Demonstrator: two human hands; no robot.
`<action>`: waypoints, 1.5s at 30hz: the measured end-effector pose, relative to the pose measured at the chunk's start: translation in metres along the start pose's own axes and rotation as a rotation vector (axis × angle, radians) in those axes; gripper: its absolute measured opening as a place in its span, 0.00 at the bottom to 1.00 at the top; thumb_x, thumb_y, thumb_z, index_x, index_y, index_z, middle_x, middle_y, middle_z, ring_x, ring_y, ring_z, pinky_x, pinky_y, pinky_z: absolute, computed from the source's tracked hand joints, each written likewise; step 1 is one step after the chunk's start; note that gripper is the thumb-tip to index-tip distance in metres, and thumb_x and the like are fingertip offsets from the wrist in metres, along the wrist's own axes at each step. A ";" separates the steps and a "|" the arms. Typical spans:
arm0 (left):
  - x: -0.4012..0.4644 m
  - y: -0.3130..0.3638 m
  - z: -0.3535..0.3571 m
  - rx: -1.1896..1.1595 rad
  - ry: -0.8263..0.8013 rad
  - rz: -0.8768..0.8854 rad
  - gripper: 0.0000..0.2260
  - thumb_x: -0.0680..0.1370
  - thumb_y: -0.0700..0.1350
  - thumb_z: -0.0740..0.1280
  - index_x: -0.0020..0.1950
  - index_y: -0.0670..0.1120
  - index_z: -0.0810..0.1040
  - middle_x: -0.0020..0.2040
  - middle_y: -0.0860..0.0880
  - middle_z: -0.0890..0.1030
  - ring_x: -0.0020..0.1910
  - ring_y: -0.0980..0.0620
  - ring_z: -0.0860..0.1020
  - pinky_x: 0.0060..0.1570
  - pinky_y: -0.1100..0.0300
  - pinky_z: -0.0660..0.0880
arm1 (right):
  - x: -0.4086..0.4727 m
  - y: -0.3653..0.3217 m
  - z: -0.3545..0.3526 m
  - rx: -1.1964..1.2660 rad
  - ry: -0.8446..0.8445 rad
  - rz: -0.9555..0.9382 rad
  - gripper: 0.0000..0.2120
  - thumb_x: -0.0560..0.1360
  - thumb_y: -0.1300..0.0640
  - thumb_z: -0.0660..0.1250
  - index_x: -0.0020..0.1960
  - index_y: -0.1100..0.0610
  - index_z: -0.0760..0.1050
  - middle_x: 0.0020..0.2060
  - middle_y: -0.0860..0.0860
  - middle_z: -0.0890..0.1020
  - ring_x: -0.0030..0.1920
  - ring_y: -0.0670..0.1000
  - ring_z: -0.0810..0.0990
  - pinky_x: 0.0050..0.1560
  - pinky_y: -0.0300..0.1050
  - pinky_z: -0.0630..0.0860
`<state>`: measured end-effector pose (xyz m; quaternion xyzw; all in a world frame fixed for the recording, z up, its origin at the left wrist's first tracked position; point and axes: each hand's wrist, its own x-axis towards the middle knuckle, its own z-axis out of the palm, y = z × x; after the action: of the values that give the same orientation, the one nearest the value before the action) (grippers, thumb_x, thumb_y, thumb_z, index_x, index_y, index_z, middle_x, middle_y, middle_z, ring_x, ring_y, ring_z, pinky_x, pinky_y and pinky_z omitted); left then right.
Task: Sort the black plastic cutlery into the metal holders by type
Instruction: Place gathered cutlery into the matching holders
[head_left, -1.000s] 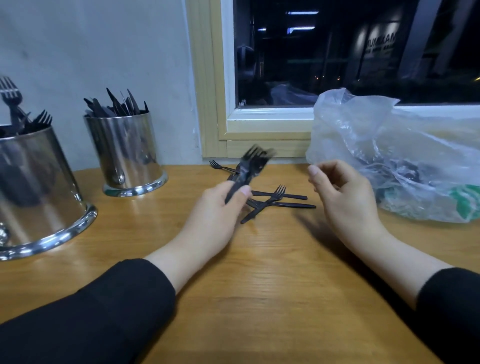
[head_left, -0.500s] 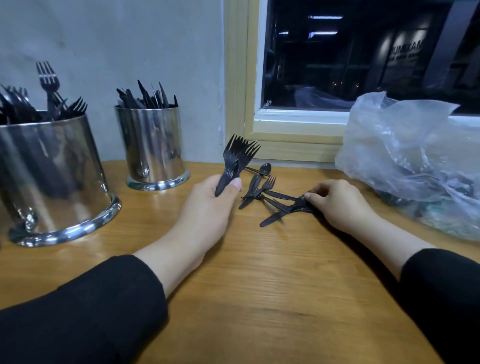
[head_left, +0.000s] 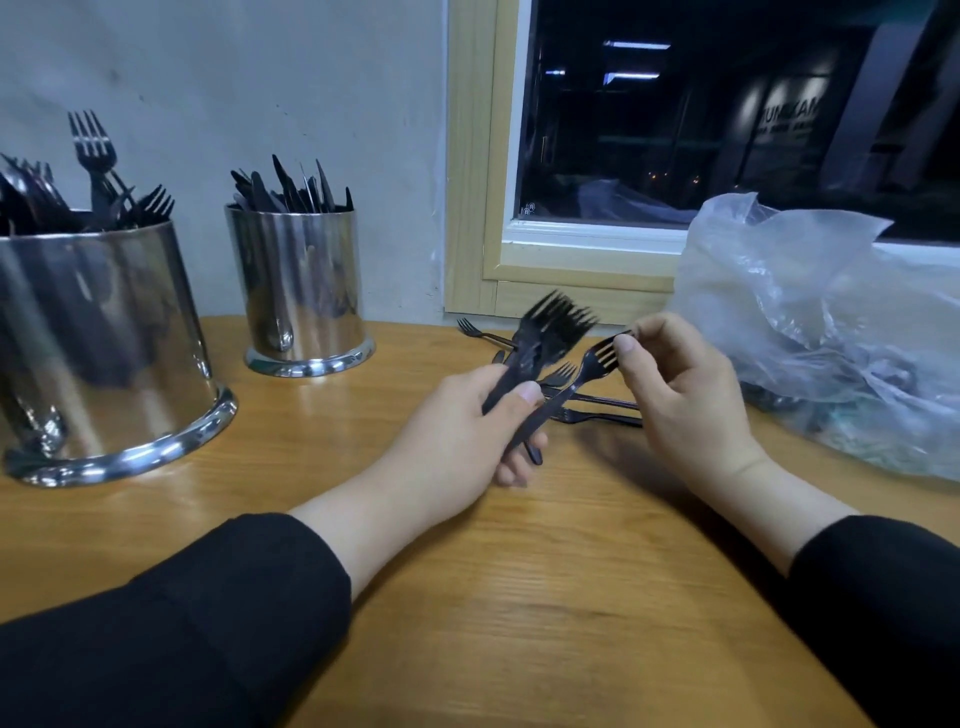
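On the wooden tabletop (head_left: 519, 597) under the dark window, the right hand (head_left: 685, 405) has just lifted a fork (head_left: 571, 389), fingers pinching its tines, toward the bundle of forks (head_left: 545, 332) gripped by the left hand (head_left: 457, 441); the fork holder (head_left: 104, 338) waits at nine o'clock.

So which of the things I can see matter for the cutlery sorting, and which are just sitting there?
Part of the job:
- bundle of forks held in the left hand
- single fork pinched by the right hand
- loose forks on the table
- fork holder
- knife holder

Just lying about:
- plastic bag
- window frame
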<state>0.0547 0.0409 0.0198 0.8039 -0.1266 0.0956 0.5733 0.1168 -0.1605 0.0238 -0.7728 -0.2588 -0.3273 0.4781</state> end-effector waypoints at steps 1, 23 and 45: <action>-0.002 0.000 0.002 -0.015 -0.043 -0.003 0.11 0.86 0.47 0.61 0.49 0.41 0.76 0.39 0.43 0.84 0.28 0.47 0.77 0.29 0.56 0.75 | -0.001 -0.002 0.002 0.005 0.001 -0.011 0.08 0.80 0.52 0.66 0.42 0.46 0.72 0.32 0.44 0.76 0.34 0.44 0.72 0.37 0.39 0.70; 0.006 -0.005 -0.010 -0.263 0.301 -0.198 0.11 0.84 0.53 0.63 0.52 0.46 0.77 0.32 0.52 0.72 0.27 0.53 0.66 0.25 0.62 0.63 | -0.002 0.013 0.013 -0.740 -0.610 0.031 0.16 0.82 0.40 0.58 0.65 0.43 0.76 0.51 0.42 0.67 0.53 0.48 0.63 0.52 0.49 0.60; 0.005 0.000 -0.005 -0.316 0.215 -0.109 0.10 0.85 0.51 0.62 0.51 0.47 0.78 0.44 0.47 0.87 0.43 0.48 0.86 0.49 0.46 0.84 | 0.022 -0.040 0.015 0.225 0.084 0.159 0.05 0.77 0.57 0.72 0.45 0.54 0.77 0.34 0.50 0.80 0.33 0.42 0.76 0.36 0.36 0.73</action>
<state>0.0599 0.0456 0.0231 0.6946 -0.0342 0.1288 0.7069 0.1066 -0.1281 0.0584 -0.7181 -0.2116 -0.2891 0.5966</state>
